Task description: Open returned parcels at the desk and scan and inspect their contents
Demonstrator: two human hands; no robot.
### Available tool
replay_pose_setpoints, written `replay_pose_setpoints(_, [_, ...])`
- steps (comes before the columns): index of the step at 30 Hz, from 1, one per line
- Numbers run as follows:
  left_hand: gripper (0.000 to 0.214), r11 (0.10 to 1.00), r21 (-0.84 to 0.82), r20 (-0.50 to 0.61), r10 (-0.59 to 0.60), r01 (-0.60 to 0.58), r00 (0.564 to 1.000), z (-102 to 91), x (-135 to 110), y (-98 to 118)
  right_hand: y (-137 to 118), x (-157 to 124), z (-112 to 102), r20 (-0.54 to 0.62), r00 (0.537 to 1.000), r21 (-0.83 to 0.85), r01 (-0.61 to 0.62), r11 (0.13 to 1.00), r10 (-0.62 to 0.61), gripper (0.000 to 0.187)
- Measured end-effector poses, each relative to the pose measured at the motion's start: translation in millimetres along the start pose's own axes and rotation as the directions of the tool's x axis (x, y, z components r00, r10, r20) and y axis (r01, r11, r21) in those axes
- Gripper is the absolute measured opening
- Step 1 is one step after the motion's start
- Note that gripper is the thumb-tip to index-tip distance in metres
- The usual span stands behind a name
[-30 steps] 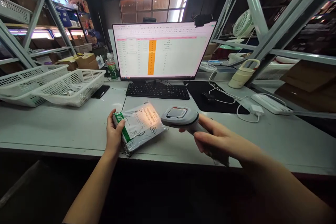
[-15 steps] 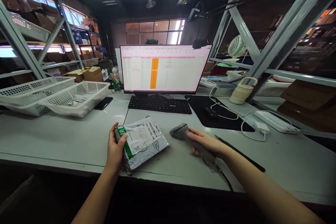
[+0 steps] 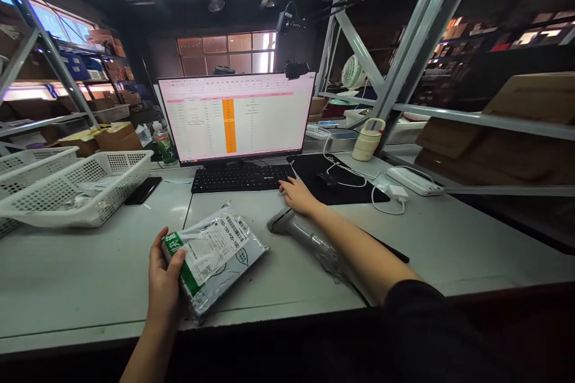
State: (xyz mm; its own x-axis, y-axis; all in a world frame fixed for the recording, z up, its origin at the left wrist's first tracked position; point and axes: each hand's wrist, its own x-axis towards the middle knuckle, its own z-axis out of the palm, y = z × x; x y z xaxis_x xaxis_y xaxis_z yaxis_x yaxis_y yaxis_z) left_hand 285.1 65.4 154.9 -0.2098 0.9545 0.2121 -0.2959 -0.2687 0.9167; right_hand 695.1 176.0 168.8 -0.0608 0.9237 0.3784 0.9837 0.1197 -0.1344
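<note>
A flat plastic-wrapped parcel with a green band and a white barcode label rests at the table's front edge. My left hand grips its left side, thumb on top and fingers around the edge. My right hand reaches forward with its fingers stretched over the right end of the black keyboard. A grey barcode scanner with a black cable lies on the table below my right forearm, no hand on it. Behind the keyboard, a monitor displays a spreadsheet with an orange column.
White plastic baskets stand at the left beside a dark phone. A mouse sits on a black mat. Further right are a white power strip with cables and a cream cup. Metal shelf posts frame the table.
My right hand has let go of the scanner, now lying on the table, and moved forward to the keyboard. My left hand still holds the parcel. The camera view has turned right.
</note>
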Motion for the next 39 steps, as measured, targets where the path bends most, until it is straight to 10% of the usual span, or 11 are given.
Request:
replay_pose_setpoints(11, [0.071,1.000,-0.012,0.036,-0.004,0.005,0.999,-0.9,2.7,-3.3,-11.5,30.3,0.5,-0.011,0.999,-0.082,0.034,0.996,-0.035,0.034])
replay_pose_setpoints(17, [0.069,0.999,-0.024,0.026,0.029,-0.029,0.999,0.1,1.7,-3.4,-21.5,36.7,-34.3,-0.102,0.995,-0.074,0.014,0.997,-0.021,0.037])
replay_pose_setpoints(22, [0.066,0.990,0.018,-0.005,0.140,-0.140,0.990,-1.8,-3.3,-2.2,23.0,-37.2,-68.8,-0.071,0.997,-0.058,-0.027,0.998,0.023,0.050])
replay_pose_setpoints(28, [0.067,0.957,-0.028,-0.008,0.290,-0.290,0.957,-0.6,-4.8,7.8,74.9,-179.6,-40.1,-0.010,0.942,-0.113,-0.334,0.936,0.335,0.065])
replay_pose_setpoints(35, [0.034,0.826,-0.493,0.038,-0.291,0.271,0.956,-16.0,13.9,35.2,47.3,-194.9,-40.4,-0.130,0.864,-0.026,-0.493,0.870,0.486,0.048])
replay_pose_setpoints(39, [0.029,0.772,-0.517,0.079,-0.387,0.369,0.919,-32.7,14.2,31.4,18.9,-166.6,-67.2,-0.239,0.760,0.492,-0.442,0.750,0.604,0.030])
